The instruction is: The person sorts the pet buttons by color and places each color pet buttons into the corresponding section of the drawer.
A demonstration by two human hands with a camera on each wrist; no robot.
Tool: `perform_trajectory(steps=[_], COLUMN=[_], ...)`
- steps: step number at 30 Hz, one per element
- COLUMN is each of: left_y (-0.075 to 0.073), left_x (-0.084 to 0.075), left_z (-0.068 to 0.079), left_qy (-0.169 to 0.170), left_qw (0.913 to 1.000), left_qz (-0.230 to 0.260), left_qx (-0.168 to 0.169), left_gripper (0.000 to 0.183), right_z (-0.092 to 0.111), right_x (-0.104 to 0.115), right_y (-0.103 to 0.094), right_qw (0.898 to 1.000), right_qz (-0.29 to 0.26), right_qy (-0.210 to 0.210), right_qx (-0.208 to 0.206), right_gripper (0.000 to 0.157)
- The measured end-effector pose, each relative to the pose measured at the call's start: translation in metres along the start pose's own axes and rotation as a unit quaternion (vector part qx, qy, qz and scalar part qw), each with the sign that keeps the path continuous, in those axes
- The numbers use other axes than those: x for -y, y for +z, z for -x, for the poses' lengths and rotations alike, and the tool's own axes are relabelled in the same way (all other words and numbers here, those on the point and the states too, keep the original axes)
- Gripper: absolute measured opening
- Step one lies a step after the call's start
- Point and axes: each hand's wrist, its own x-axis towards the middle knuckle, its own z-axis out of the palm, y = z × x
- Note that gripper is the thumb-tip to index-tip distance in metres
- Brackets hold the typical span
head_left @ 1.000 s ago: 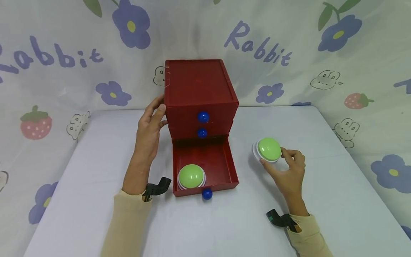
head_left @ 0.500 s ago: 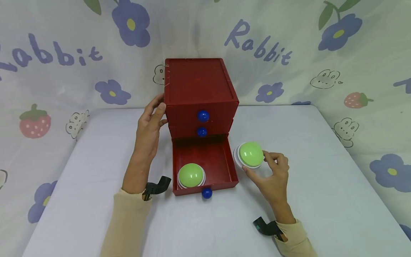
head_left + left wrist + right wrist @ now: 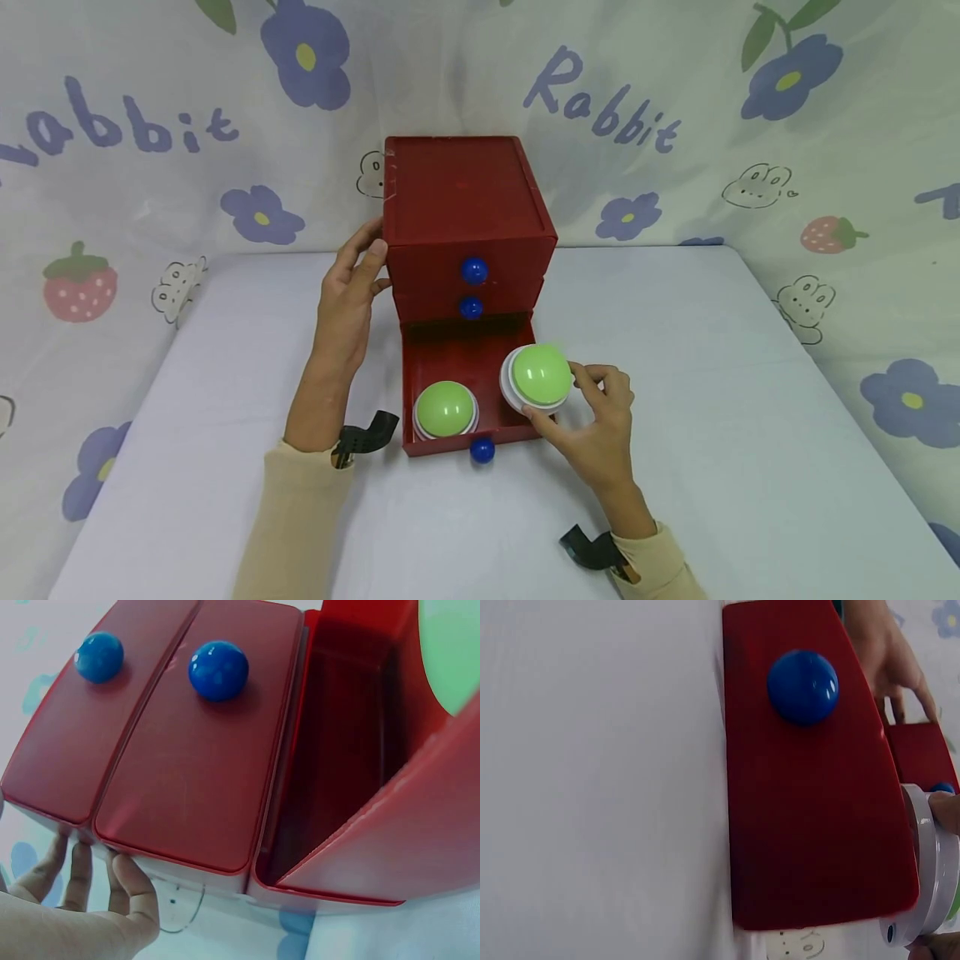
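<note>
A red three-drawer cabinet (image 3: pixel 465 192) stands with its bottom drawer (image 3: pixel 457 350) pulled out. My left hand (image 3: pixel 348 300) rests against the cabinet's left side, fingers extended along it; the left wrist view shows the fingertips at that wall. Between thumb and fingers, my right hand (image 3: pixel 600 425) pinches a push button with a green dome (image 3: pixel 542 375) and white base. This button is over the right part of the drawer, tilted, with its white base (image 3: pixel 922 870) just behind the drawer front in the right wrist view. Another green push button (image 3: pixel 446 410) sits in the drawer's front left corner.
Blue round knobs mark the drawer fronts, including the top knob (image 3: pixel 474 270) and the bottom drawer's knob (image 3: pixel 482 451). The two upper drawers are closed. A white tabletop (image 3: pixel 735 467) lies beneath, backed by a rabbit-and-flower patterned cloth (image 3: pixel 645 75).
My right hand has carried the green push button leftward, from beside the cabinet to over the drawer. The left hand, the cabinet and the other button have stayed in place.
</note>
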Motion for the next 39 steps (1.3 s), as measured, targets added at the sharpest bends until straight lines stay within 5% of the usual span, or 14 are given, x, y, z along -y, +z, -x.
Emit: perform_trajectory(steps=[21, 28, 36, 39], left_y=[0.002, 0.000, -0.001, 0.000], left_x=[-0.001, -0.002, -0.001, -0.002], left_z=[-0.001, 0.001, 0.002, 0.001], left_qy=[-0.007, -0.012, -0.010, -0.009], left_qw=[1.0000, 0.9999, 0.9999, 1.0000], left_qz=[-0.003, -0.004, -0.001, 0.000], left_qx=[-0.003, -0.002, -0.004, -0.002], left_gripper=[0.051, 0.051, 0.051, 0.051], right_z=[0.003, 0.013, 0.029, 0.037], right_x=[0.011, 0.016, 0.033, 0.038], right_y=[0.018, 0.021, 0.020, 0.018], right_qw=[0.999, 0.996, 0.984, 0.984], right_qz=[-0.001, -0.030, -0.044, -0.046], right_qy=[0.001, -0.079, -0.173, -0.169], right_qx=[0.047, -0.012, -0.015, 0.021], right_gripper=[0.072, 0.035, 0.022, 0.017])
